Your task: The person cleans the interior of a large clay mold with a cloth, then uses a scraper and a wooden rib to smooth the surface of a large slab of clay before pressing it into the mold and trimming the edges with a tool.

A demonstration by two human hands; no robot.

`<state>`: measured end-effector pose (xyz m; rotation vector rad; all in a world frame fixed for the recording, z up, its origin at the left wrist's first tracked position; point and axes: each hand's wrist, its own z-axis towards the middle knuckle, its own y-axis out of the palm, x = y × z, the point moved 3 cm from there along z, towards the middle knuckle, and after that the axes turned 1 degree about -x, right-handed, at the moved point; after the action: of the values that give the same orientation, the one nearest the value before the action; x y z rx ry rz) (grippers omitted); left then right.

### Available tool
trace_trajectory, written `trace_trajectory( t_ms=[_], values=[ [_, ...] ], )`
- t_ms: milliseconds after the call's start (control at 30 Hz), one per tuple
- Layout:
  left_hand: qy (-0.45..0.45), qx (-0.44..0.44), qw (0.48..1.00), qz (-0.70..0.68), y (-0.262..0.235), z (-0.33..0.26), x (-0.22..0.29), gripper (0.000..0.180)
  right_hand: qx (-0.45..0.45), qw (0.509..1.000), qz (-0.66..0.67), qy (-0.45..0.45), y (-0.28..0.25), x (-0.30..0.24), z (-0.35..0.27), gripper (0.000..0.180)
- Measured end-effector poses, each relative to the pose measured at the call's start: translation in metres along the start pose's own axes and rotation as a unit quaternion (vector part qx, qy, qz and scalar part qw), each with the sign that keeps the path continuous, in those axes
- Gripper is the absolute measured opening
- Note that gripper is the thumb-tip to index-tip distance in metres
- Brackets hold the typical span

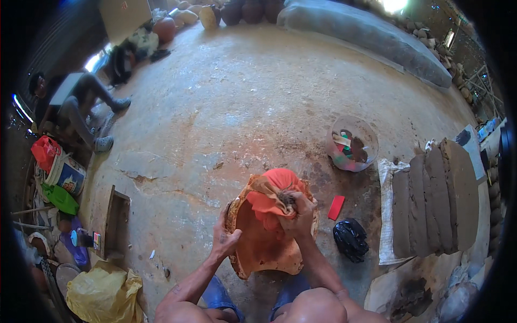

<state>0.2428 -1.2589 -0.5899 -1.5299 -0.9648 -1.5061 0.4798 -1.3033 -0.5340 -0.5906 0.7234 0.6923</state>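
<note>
Taking the clay pot (264, 237) as the landmark: it lies on the floor (226, 107) just ahead of the person's knees, tipped on its side with its open mouth toward the camera, so its long axis runs away from the person, rim near, rounded base far.

Well left of the pot sit a yellow bag (105, 293) and a shallow wooden box (116, 220); another person sits far off to the upper left.

The left hand (225, 239) is flat against the pot's left wall, fingers spread and open, steadying it rather than gripping (no object is held in it). Inside and over the top of the pot is a bunched orange cloth (274, 196).

The right hand (297, 212) is closed around that cloth at the pot's upper right rim, fingers curled tight on the bunch. This hand is the nearer one to the cloth; the left is lower and on the outside wall.

Just right of the pot lie a small red card (336, 207) and a black bag (350, 238). Farther right are clay slabs (431, 207) laid on a sack, and up-right of the pot a plastic bowl (352, 144) of odds and ends.
</note>
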Motion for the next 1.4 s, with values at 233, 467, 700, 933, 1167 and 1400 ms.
trace_trajectory(
  t_ms=[233, 467, 700, 933, 1167, 1400],
  values=[
    [0.004, -0.011, 1.0, -0.021, 0.009, 0.003, 0.002, 0.082, 0.008, 0.988, 0.039, 0.149, 0.001, 0.026, -0.003, 0.029],
    [-0.007, -0.011, 0.999, -0.042, 0.01, 0.006, 0.0, 0.081, -0.043, 0.99, 0.048, 0.126, 0.006, 0.004, -0.038, 0.029],
    [-0.068, -0.006, 0.998, -0.008, -0.01, -0.001, -0.021, 0.075, -0.208, 0.953, 0.095, 0.199, 0.027, 0.005, -0.086, 0.031],
    [-0.019, 0.047, 0.999, -0.001, -0.031, -0.003, -0.015, 0.075, -0.248, 0.932, 0.035, 0.264, 0.013, -0.02, -0.095, 0.031],
    [-0.028, 0.048, 0.995, -0.079, -0.026, -0.004, -0.048, 0.08, -0.274, 0.93, -0.102, 0.222, 0.009, 0.003, -0.092, 0.035],
    [-0.07, 0.065, 0.995, -0.037, -0.054, -0.009, -0.061, 0.088, -0.071, 0.996, 0.006, 0.05, 0.013, -0.052, 0.036, 0.04]
  ],
)
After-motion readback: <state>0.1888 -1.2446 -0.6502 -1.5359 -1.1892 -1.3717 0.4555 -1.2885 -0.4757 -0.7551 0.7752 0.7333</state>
